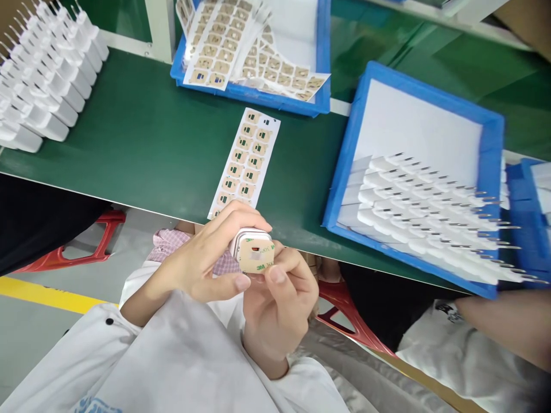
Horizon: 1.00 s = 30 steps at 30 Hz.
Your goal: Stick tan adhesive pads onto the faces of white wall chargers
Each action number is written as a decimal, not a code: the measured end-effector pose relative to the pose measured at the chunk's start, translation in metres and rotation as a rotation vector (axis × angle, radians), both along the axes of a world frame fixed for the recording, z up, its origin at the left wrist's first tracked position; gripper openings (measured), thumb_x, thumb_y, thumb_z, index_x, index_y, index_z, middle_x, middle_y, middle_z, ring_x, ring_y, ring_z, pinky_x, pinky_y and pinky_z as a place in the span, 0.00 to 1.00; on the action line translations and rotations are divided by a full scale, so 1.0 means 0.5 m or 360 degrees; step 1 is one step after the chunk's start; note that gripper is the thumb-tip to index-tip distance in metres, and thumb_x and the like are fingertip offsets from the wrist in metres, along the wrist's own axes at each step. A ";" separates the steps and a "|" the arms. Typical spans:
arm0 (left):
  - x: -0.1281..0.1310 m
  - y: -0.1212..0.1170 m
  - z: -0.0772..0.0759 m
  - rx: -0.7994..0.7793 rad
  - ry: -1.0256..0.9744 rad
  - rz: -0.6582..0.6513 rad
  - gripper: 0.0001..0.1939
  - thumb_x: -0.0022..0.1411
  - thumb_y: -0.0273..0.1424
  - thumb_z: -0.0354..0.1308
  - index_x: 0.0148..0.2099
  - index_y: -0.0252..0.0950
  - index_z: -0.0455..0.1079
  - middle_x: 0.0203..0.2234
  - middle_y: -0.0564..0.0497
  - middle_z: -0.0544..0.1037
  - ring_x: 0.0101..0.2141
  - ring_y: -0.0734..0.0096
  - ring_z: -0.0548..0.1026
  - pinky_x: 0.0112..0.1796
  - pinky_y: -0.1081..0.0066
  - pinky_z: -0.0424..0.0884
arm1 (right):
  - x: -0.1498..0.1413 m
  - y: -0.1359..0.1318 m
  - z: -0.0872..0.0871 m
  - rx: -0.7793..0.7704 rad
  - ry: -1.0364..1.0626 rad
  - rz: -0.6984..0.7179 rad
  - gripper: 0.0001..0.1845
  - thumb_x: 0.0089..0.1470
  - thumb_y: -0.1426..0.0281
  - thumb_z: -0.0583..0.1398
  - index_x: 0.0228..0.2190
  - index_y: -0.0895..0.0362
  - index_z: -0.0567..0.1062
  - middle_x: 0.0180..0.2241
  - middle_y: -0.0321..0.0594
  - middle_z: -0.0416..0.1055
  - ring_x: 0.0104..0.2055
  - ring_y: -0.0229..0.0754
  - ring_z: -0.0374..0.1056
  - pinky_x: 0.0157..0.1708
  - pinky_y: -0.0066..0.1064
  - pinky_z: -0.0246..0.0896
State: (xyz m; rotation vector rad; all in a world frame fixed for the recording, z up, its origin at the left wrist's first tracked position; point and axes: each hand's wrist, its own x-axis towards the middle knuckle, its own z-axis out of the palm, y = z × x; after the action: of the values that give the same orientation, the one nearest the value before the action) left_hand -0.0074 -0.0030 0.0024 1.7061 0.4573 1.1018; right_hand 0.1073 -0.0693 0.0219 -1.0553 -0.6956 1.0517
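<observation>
We've got the left hand wrapped around a white plastic block, fingers over the top, thumb below, held up by the near edge of the table. Right hand is pinched narrow, thumb and finger on the lower right corner of a tan sticker lying over the block's end face. Can't tell whether it's stuck down all over. To do this well, we'd hold the block steady, match the sticker's rounded corners to the face, and check its small cutout sits square before committing. After that, we'd press from one edge across so no bubbles get trapped, touching only the rim. Sticker sheet lies on the table just beyond the left hand, handy; its near end is hidden.
</observation>
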 end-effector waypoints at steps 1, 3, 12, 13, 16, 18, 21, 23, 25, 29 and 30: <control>0.000 -0.001 0.002 0.0005 0.0004 0.0008 0.24 0.68 0.51 0.54 0.56 0.41 0.62 0.44 0.46 0.69 0.46 0.59 0.69 0.45 0.59 0.70 | 0.000 0.000 0.000 -0.0001 -0.0002 0.0004 0.17 0.57 0.61 0.67 0.22 0.53 0.70 0.21 0.31 0.63 0.23 0.36 0.55 0.27 0.31 0.58; -0.001 -0.002 0.004 0.0007 0.0005 0.0018 0.23 0.68 0.51 0.54 0.56 0.40 0.63 0.44 0.46 0.69 0.45 0.59 0.69 0.44 0.59 0.70 | 0.000 -0.001 0.000 0.0020 0.0011 0.0013 0.17 0.57 0.61 0.67 0.21 0.53 0.70 0.21 0.31 0.63 0.23 0.35 0.55 0.27 0.30 0.59; -0.003 -0.002 0.002 0.0016 0.0011 0.0023 0.23 0.69 0.50 0.54 0.56 0.40 0.63 0.44 0.46 0.69 0.45 0.59 0.69 0.45 0.59 0.70 | -0.004 0.001 0.002 0.0003 -0.0063 -0.0019 0.19 0.58 0.60 0.66 0.21 0.53 0.68 0.19 0.30 0.58 0.23 0.37 0.58 0.28 0.31 0.60; -0.003 -0.001 0.002 0.0026 0.0018 0.0029 0.23 0.69 0.50 0.54 0.56 0.40 0.63 0.44 0.46 0.69 0.45 0.59 0.69 0.44 0.58 0.71 | -0.004 0.001 0.001 0.0000 -0.0076 -0.0019 0.19 0.58 0.60 0.66 0.21 0.53 0.68 0.19 0.30 0.58 0.23 0.37 0.58 0.28 0.31 0.60; -0.002 -0.001 0.000 0.0053 0.0016 0.0035 0.23 0.68 0.50 0.54 0.56 0.41 0.63 0.44 0.46 0.69 0.45 0.58 0.70 0.44 0.58 0.71 | -0.004 0.000 0.000 0.0010 -0.0087 -0.0020 0.20 0.58 0.59 0.66 0.21 0.53 0.67 0.19 0.30 0.57 0.23 0.36 0.57 0.28 0.31 0.59; -0.002 -0.001 0.001 0.0048 0.0015 0.0039 0.23 0.68 0.50 0.54 0.56 0.41 0.63 0.44 0.46 0.69 0.45 0.58 0.70 0.44 0.58 0.71 | -0.005 0.000 -0.001 0.0008 -0.0082 -0.0019 0.20 0.58 0.59 0.66 0.21 0.53 0.67 0.19 0.30 0.57 0.23 0.36 0.57 0.28 0.31 0.59; -0.002 -0.002 0.002 0.0024 0.0020 0.0036 0.23 0.68 0.50 0.54 0.56 0.41 0.63 0.44 0.46 0.69 0.45 0.58 0.69 0.44 0.59 0.70 | -0.006 0.001 0.000 -0.0003 -0.0083 -0.0022 0.20 0.58 0.59 0.66 0.21 0.53 0.67 0.19 0.29 0.57 0.23 0.36 0.56 0.28 0.31 0.59; -0.003 -0.002 0.002 0.0019 0.0018 0.0031 0.22 0.69 0.50 0.54 0.56 0.41 0.63 0.44 0.46 0.69 0.45 0.59 0.69 0.44 0.59 0.70 | -0.007 0.002 0.000 0.0001 -0.0078 -0.0024 0.19 0.58 0.60 0.66 0.21 0.53 0.67 0.19 0.29 0.56 0.23 0.36 0.56 0.28 0.30 0.59; -0.003 -0.001 0.002 0.0025 0.0022 0.0026 0.22 0.69 0.50 0.54 0.56 0.40 0.63 0.44 0.46 0.69 0.45 0.59 0.69 0.44 0.59 0.70 | -0.007 0.003 0.000 0.0022 -0.0049 -0.0020 0.19 0.58 0.61 0.66 0.22 0.53 0.68 0.19 0.29 0.56 0.23 0.36 0.56 0.28 0.30 0.59; -0.003 -0.001 0.002 0.0027 0.0033 0.0033 0.23 0.69 0.50 0.54 0.56 0.41 0.62 0.44 0.46 0.69 0.46 0.59 0.70 0.44 0.58 0.70 | -0.008 0.004 -0.001 0.0031 -0.0017 -0.0016 0.18 0.58 0.62 0.66 0.22 0.53 0.68 0.19 0.29 0.56 0.23 0.35 0.55 0.28 0.30 0.58; -0.003 -0.001 0.002 0.0021 0.0033 0.0034 0.23 0.69 0.50 0.54 0.56 0.41 0.63 0.44 0.46 0.69 0.46 0.59 0.70 0.44 0.58 0.70 | -0.008 0.003 -0.001 0.0023 -0.0028 -0.0019 0.18 0.58 0.62 0.66 0.22 0.53 0.68 0.19 0.29 0.56 0.23 0.35 0.55 0.28 0.30 0.58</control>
State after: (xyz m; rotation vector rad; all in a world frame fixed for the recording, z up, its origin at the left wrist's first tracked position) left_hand -0.0090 -0.0035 0.0035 1.7292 0.4832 1.1053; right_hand 0.1035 -0.0676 0.0213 -1.0558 -0.7093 1.0270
